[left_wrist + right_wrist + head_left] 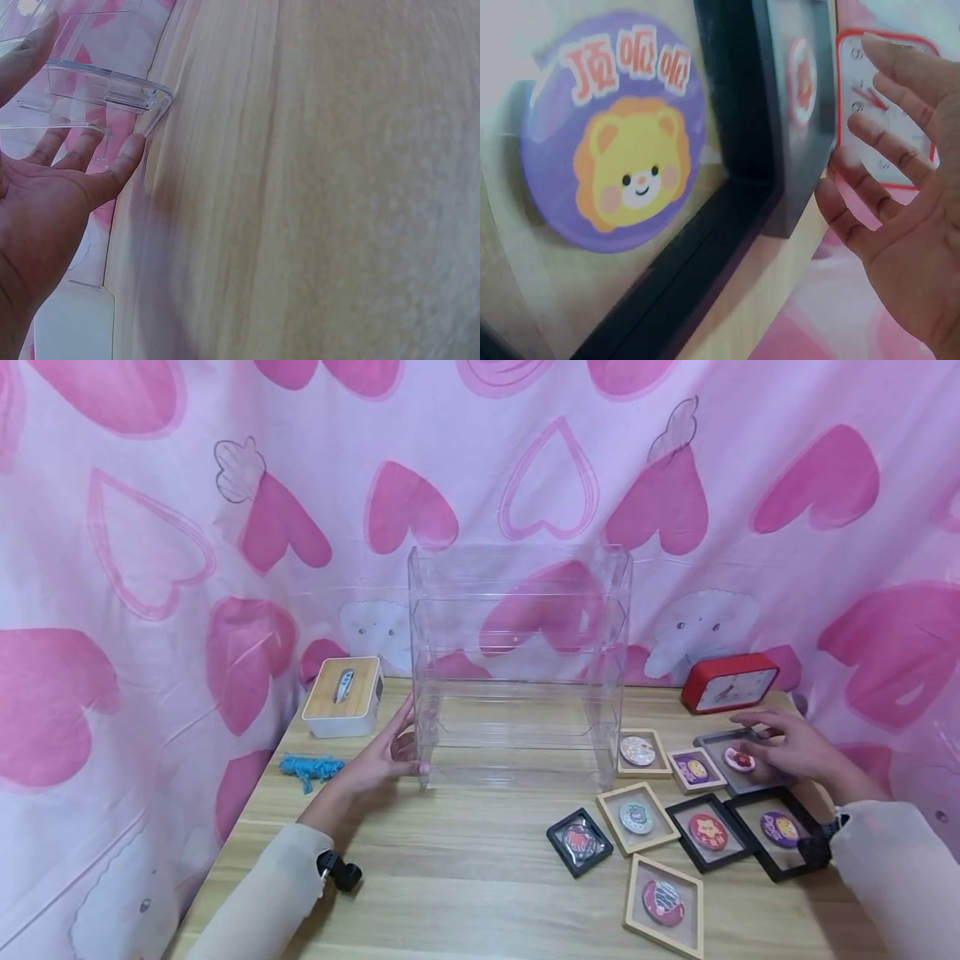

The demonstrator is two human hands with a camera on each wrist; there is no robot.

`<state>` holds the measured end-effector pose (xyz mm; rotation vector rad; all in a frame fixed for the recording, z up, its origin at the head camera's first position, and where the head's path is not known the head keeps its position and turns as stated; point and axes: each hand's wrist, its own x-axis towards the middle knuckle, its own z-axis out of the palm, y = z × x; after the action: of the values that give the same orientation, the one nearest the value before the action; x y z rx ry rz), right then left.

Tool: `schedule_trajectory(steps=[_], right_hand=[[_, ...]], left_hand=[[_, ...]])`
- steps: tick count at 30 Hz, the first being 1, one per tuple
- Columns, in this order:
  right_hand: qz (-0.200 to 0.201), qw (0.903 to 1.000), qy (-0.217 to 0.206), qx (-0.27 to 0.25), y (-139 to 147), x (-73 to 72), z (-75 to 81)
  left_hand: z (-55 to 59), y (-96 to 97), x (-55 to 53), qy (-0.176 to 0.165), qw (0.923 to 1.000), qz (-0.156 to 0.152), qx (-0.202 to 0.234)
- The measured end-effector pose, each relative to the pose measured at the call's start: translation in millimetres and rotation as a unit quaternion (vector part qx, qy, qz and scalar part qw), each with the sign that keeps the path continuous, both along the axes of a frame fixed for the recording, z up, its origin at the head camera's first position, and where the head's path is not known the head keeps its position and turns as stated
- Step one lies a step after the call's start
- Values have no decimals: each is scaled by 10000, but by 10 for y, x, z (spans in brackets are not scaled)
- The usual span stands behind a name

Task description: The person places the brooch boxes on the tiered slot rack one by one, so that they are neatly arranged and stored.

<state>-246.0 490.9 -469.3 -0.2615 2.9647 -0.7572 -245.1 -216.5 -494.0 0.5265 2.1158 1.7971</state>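
A clear acrylic tiered display rack (pixel 517 760) stands upright on the table. My left hand (pixel 388 752) rests against its lower left side, thumb toward the front; in the left wrist view the left hand (pixel 52 202) has its fingers extended along the clear plastic. At the right, my right hand (pixel 795 745) hovers over a grey display frame (pixel 712 747) with a red-and-white round badge (pixel 740 758). The right wrist view shows the right hand (pixel 900 202) with spread, slightly bent fingers beside that frame, holding nothing. Nearest that wrist is a black frame (pixel 776 860) with a purple lion badge (pixel 622 150).
Several wood-coloured and black frames with badges, such as a wooden frame (pixel 637 852), lie right of the rack. A red clock (pixel 731 683) stands behind them. At left are a tissue box (pixel 341 722) and a blue crumpled bundle (pixel 311 767). A pink heart-print curtain (pixel 450 443) hangs behind.
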Motion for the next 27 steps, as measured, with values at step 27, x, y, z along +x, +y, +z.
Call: schedule_trajectory(steps=[27], right_hand=[[-860,9945,-599,-5,186,-249,-251]], left_hand=[[-25,-8,7,100,9999,-92,3]])
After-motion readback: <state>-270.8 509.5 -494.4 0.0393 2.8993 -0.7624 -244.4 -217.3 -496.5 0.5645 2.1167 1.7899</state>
